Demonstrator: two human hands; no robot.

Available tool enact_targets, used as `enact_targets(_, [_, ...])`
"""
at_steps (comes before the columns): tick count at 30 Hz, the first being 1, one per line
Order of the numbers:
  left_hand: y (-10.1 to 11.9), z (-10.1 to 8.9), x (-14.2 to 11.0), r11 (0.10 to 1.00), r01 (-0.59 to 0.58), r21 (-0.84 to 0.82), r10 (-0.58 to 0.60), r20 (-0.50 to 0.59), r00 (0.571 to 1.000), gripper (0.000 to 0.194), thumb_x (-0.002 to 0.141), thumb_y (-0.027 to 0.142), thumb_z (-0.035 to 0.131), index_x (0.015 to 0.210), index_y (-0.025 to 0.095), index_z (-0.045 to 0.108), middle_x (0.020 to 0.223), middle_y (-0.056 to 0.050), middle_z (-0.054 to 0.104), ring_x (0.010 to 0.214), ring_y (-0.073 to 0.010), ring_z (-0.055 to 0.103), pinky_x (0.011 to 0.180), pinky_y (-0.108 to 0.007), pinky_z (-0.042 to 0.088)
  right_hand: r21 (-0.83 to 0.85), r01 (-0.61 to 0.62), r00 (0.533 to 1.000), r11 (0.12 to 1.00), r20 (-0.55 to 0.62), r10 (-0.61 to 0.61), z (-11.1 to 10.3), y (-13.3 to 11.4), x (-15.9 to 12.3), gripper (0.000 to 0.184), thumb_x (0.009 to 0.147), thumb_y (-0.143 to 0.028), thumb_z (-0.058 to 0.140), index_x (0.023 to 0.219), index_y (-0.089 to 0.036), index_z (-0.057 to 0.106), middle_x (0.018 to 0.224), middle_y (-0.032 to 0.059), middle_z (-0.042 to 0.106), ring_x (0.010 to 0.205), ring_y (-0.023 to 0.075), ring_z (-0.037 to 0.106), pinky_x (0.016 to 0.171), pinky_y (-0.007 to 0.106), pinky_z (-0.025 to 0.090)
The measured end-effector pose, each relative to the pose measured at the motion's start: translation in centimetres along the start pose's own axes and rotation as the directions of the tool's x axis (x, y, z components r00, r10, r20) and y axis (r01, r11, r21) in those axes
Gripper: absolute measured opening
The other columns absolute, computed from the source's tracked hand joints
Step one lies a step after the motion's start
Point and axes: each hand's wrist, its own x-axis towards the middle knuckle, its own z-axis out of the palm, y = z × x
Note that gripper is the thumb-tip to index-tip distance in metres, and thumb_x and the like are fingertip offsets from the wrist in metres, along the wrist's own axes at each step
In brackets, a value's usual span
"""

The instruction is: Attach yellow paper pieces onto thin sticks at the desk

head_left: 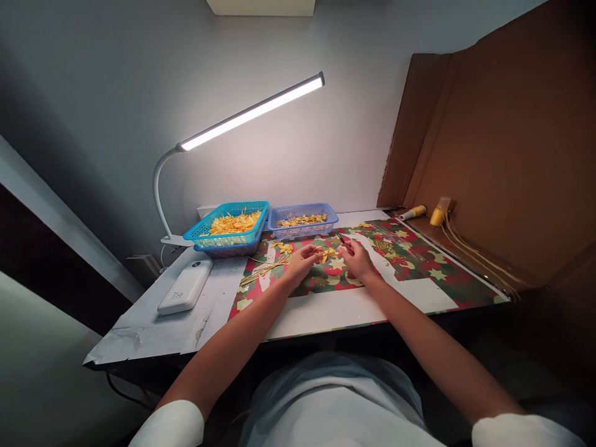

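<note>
My left hand (303,263) pinches the edge of a small yellow ribbon bow (328,254) just above the patterned sheet. On the bow's other side, my right hand (357,261) is closed, with a thin dark pointed tool (341,238) sticking up from its fingers; its exact kind is too small to tell. More yellow bows (282,247) lie on the sheet beyond my left hand. Thin gold strips (263,271) are spread to the left of that hand.
A turquoise basket (190,239) of yellow ribbon pieces sits in another basket at the back left. Beside it stands a purple basket (302,232) with bows. A white power bank (185,288), a lit lamp (254,113) and a cardboard wall (503,143) surround the work area.
</note>
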Motion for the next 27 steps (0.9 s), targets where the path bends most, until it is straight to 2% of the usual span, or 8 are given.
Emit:
enact_targets(3, [-0.2,-0.1,0.2,1.0,0.004,0.011,-0.004,-0.009,1.0,0.026,0.063,0.035,0.071,0.078,0.016,0.061,0.068,0.001,0.061,0.061,-0.0101,0.053,0.062,-0.023,0.041,-0.433,0.047,0.998,0.9,-0.016,-0.059,-0.4,0.4,0.0,0.022,0.079,-0.031,0.054,0.097,-0.02,0.061,0.086,0.008,0.064,0.077,0.0202,0.056,0.06,0.028,0.037])
enact_targets(7, [-0.7,-0.4,0.1,0.989,-0.092,0.113,0.093,-0.003,0.996,0.023,0.065,0.034,0.068,0.077,0.016,0.061,0.073,-0.001,0.064,0.065,-0.0119,0.056,0.065,-0.025,0.043,-0.662,0.091,0.994,0.744,0.102,-0.031,-0.5,0.7,0.0,0.019,0.08,-0.025,0.053,0.094,-0.019,0.064,0.1,0.0112,0.065,0.096,0.0257,0.055,0.07,0.033,0.039])
enact_targets(12, [-0.9,-1.3,1.0,0.779,-0.329,0.534,0.287,0.162,0.944,0.006,0.066,0.021,0.065,0.072,0.019,0.066,0.072,-0.002,0.067,0.066,-0.0139,0.056,0.064,-0.025,0.041,-0.697,0.07,0.995,0.714,0.1,0.0,-0.2,0.7,-0.1,0.023,0.083,-0.031,0.052,0.096,-0.019,0.067,0.11,0.0119,0.059,0.108,0.0279,0.049,0.079,0.036,0.039])
enact_targets(14, [-0.2,-1.9,2.9,0.732,-0.325,0.599,0.303,0.142,0.942,0.006,0.067,0.02,0.065,0.072,0.018,0.067,0.07,-0.002,0.067,0.065,-0.0145,0.056,0.064,-0.026,0.042,-0.692,0.067,0.994,0.719,0.108,0.012,-0.2,0.7,-0.1,0.024,0.084,-0.032,0.052,0.097,-0.02,0.067,0.111,0.0114,0.058,0.108,0.0275,0.047,0.081,0.036,0.038])
enact_targets(18, [3.1,-3.6,8.2,0.703,-0.038,0.711,0.282,-0.229,0.932,0.024,0.076,0.031,0.061,0.092,0.015,0.068,0.095,-0.01,0.07,0.084,-0.0205,0.063,0.078,-0.031,0.045,-0.69,0.067,0.99,0.721,0.138,0.04,-0.2,0.5,-0.1,0.024,0.084,-0.032,0.05,0.097,-0.02,0.067,0.113,0.0103,0.056,0.108,0.0266,0.047,0.083,0.037,0.038])
enact_targets(21, [4.9,-5.5,10.2,0.64,0.157,0.752,0.138,-0.314,0.939,0.052,0.071,0.037,0.068,0.116,0.013,0.06,0.123,-0.016,0.061,0.114,-0.03,0.055,0.093,-0.037,0.042,-0.686,0.057,0.989,0.726,0.138,0.053,-0.2,0.5,-0.1,0.024,0.083,-0.033,0.051,0.097,-0.02,0.067,0.113,0.0098,0.056,0.108,0.0266,0.047,0.083,0.038,0.039])
enact_targets(24, [4.5,-7.4,8.8,0.565,0.119,0.816,0.203,-0.278,0.939,0.05,0.074,0.034,0.064,0.119,0.013,0.057,0.131,-0.016,0.055,0.123,-0.0313,0.048,0.1,-0.041,0.037,-0.677,0.05,0.99,0.734,0.129,0.051,0.1,0.8,0.1,0.023,0.083,-0.032,0.051,0.094,-0.021,0.067,0.111,0.0094,0.056,0.108,0.0266,0.047,0.084,0.038,0.038])
enact_targets(27, [3.3,-8.2,5.2,0.515,-0.026,0.857,0.352,-0.184,0.918,0.031,0.074,0.026,0.06,0.103,0.015,0.064,0.116,-0.012,0.063,0.114,-0.0275,0.055,0.1,-0.041,0.039,-0.662,0.047,0.993,0.748,0.112,0.037,0.3,1.1,0.2,0.022,0.082,-0.032,0.052,0.094,-0.022,0.068,0.111,0.0086,0.056,0.109,0.0258,0.046,0.085,0.038,0.037])
